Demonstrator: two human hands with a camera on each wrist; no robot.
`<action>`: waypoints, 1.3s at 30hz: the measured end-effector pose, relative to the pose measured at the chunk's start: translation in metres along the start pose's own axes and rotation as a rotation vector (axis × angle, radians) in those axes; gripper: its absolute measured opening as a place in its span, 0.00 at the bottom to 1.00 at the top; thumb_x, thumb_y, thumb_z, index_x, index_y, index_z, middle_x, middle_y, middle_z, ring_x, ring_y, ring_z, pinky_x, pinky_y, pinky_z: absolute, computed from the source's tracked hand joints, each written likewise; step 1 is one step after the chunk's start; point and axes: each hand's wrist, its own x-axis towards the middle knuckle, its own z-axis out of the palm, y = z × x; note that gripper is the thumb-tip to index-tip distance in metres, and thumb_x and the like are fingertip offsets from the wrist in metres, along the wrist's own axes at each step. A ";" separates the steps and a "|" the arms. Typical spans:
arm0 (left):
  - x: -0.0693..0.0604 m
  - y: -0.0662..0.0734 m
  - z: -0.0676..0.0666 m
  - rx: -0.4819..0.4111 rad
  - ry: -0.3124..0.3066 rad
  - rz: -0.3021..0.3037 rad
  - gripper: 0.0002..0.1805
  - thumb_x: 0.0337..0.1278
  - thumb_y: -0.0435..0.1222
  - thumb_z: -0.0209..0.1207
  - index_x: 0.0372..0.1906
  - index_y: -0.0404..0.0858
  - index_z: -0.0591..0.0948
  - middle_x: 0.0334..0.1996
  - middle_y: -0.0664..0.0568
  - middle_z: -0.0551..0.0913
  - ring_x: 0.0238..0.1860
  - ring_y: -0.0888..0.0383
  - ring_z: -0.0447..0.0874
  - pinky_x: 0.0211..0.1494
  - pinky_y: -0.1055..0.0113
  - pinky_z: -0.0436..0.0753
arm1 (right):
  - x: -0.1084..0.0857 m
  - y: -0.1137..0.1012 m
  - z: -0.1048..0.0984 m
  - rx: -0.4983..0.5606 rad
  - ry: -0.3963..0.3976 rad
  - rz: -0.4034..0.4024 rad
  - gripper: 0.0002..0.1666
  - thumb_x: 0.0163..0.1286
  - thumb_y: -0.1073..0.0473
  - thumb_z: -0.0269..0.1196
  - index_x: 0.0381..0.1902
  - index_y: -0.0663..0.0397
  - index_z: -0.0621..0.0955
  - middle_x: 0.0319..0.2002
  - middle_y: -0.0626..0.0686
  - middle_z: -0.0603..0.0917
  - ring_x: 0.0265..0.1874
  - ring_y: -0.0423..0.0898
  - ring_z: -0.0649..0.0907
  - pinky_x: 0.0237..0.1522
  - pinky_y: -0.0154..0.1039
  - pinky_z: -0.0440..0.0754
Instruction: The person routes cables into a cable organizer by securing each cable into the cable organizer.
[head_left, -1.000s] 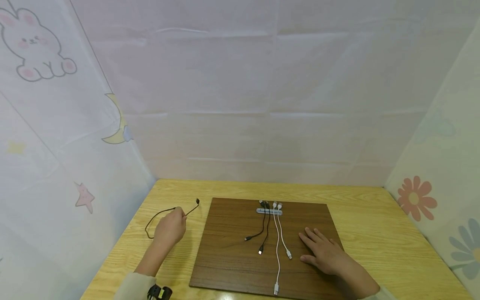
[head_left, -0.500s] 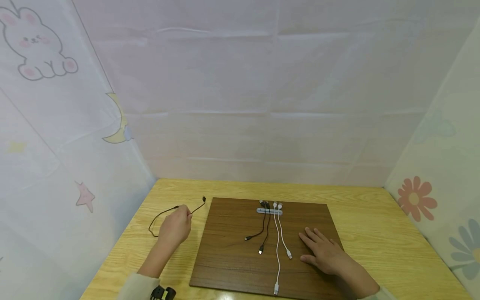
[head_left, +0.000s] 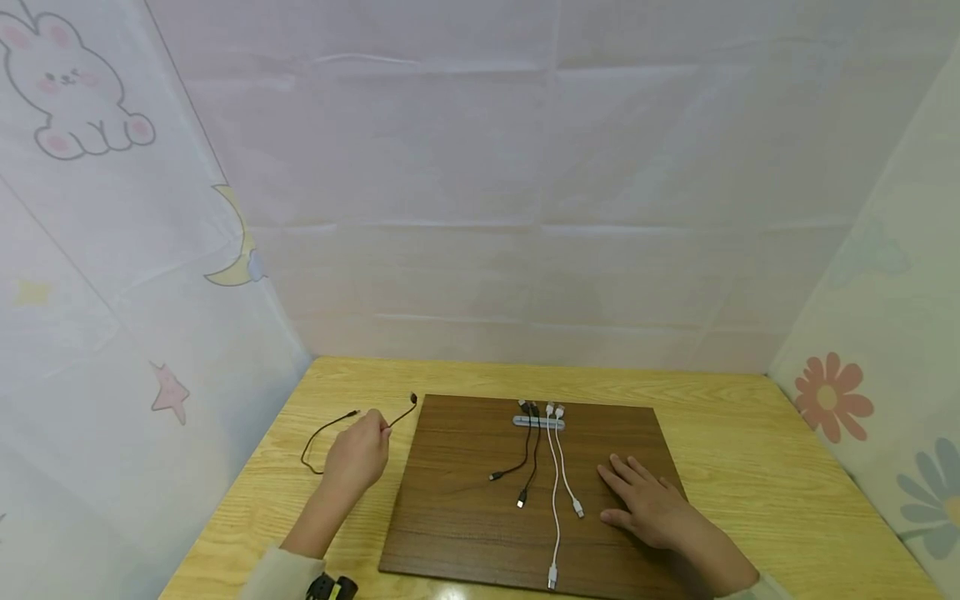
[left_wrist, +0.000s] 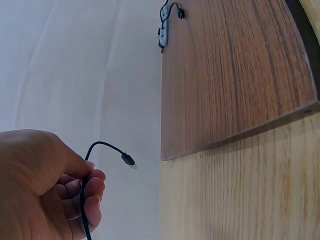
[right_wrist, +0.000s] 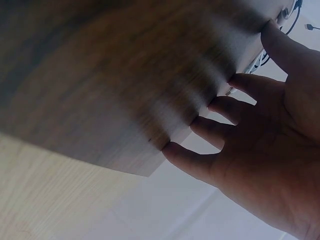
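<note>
Between thumb and curled fingers, my left hand pinches a black USB cable over the table, left of the dark wooden board. One plug sticks out past the fingertips, and the other end loops to the left. My right hand rests on the board's right side with fingers spread and fingertips touching it. A grey cable clip strip lies near the board's far edge. Two black cables and two white cables run from it toward the near side, their far plugs just beyond the strip.
The board lies on a light wooden table. A pale sheet hangs behind the table's far edge, and printed sheets stand at the left and right sides. A black wrist strap shows at the left sleeve.
My left hand has moved right and slightly away from me, carrying the black cable closer to the board's left edge. The right hand and the cables at the strip stay in place.
</note>
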 end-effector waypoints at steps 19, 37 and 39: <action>0.000 0.021 0.010 0.000 0.023 0.058 0.06 0.72 0.33 0.58 0.37 0.34 0.78 0.25 0.51 0.79 0.19 0.60 0.73 0.20 0.67 0.73 | 0.001 0.004 0.002 -0.004 0.015 -0.001 0.44 0.70 0.39 0.62 0.74 0.60 0.68 0.76 0.68 0.61 0.74 0.72 0.58 0.60 0.82 0.57; -0.001 0.035 0.016 -0.018 0.031 0.082 0.06 0.72 0.34 0.59 0.37 0.35 0.78 0.25 0.52 0.78 0.21 0.60 0.73 0.23 0.68 0.74 | 0.001 0.005 0.003 -0.010 0.006 0.006 0.44 0.70 0.38 0.62 0.75 0.58 0.68 0.76 0.67 0.61 0.74 0.72 0.58 0.59 0.82 0.57; -0.001 0.037 0.018 -0.013 0.042 0.101 0.06 0.72 0.34 0.59 0.37 0.36 0.77 0.26 0.53 0.78 0.21 0.61 0.72 0.23 0.69 0.73 | 0.000 0.004 0.002 -0.009 0.006 0.005 0.44 0.71 0.38 0.62 0.75 0.58 0.68 0.76 0.67 0.61 0.74 0.72 0.58 0.60 0.82 0.57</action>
